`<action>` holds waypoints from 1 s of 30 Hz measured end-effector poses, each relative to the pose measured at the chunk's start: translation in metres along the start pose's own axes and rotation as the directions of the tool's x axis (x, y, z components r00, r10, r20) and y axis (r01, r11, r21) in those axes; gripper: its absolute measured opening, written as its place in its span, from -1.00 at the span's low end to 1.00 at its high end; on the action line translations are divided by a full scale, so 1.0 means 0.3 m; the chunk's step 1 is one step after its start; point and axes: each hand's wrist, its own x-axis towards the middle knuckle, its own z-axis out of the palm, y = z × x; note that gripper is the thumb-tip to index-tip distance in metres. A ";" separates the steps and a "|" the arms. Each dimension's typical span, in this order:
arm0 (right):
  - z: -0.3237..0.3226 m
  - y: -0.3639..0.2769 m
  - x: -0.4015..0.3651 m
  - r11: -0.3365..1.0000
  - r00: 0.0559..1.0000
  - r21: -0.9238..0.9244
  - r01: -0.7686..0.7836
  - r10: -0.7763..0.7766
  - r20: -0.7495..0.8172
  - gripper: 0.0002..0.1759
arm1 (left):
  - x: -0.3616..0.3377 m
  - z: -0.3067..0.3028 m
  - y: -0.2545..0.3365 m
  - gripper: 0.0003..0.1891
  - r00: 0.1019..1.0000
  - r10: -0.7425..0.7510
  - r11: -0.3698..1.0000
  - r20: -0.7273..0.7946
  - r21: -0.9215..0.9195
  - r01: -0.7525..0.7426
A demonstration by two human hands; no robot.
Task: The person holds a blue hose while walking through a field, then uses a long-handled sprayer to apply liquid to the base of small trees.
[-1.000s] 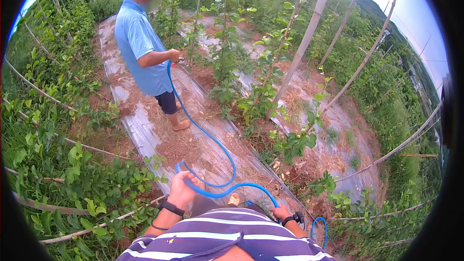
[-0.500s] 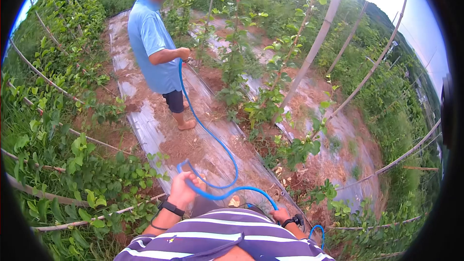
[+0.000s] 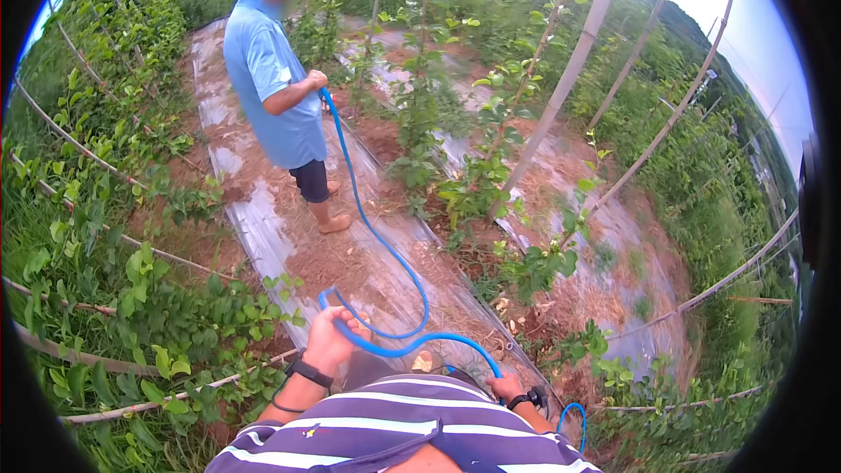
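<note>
A blue hose (image 3: 405, 350) runs between both of my hands in front of my striped shirt. My left hand (image 3: 329, 339) is closed around it, with a bend of hose standing up above the fingers. Close to my body on the right, my right hand (image 3: 506, 387) grips the same hose lower down. Past my left hand the hose loops forward along the ground and rises to the hand (image 3: 315, 81) of a person in a blue shirt (image 3: 272, 79) and red helmet. Another bit of hose curls beside my right wrist.
Plastic sheeting (image 3: 263, 236) strewn with soil covers the path where the person stands. Leafy vines (image 3: 131, 324) and thin poles line the left. A thick bamboo pole (image 3: 569, 79) leans on the right, among climbing plants and more thin poles.
The person's hand has lifted slightly with the hose, and the hose's far stretch has straightened a little. My hands keep their grip in nearly the same place.
</note>
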 end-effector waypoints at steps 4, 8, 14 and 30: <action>-0.005 0.021 -0.021 1.000 1.000 0.025 -0.008 0.007 0.008 -0.81 | 0.019 0.000 -0.008 -0.84 1.000 0.001 1.000 -0.026 0.026 -0.001; -0.006 0.045 -0.028 0.999 1.000 0.030 -0.026 0.026 -0.001 -0.80 | 0.034 -0.008 -0.017 -0.85 0.999 0.000 1.000 -0.033 0.028 0.001; 0.001 0.090 0.015 1.000 1.000 0.010 -0.027 0.027 -0.006 -0.80 | 0.024 -0.017 -0.018 -0.83 1.000 -0.010 1.000 -0.009 -0.004 0.010; -0.008 0.018 0.011 0.996 1.000 -0.084 0.001 -0.002 -0.014 -0.73 | 0.039 -0.069 0.060 -0.84 0.991 0.132 0.991 0.005 0.016 -0.132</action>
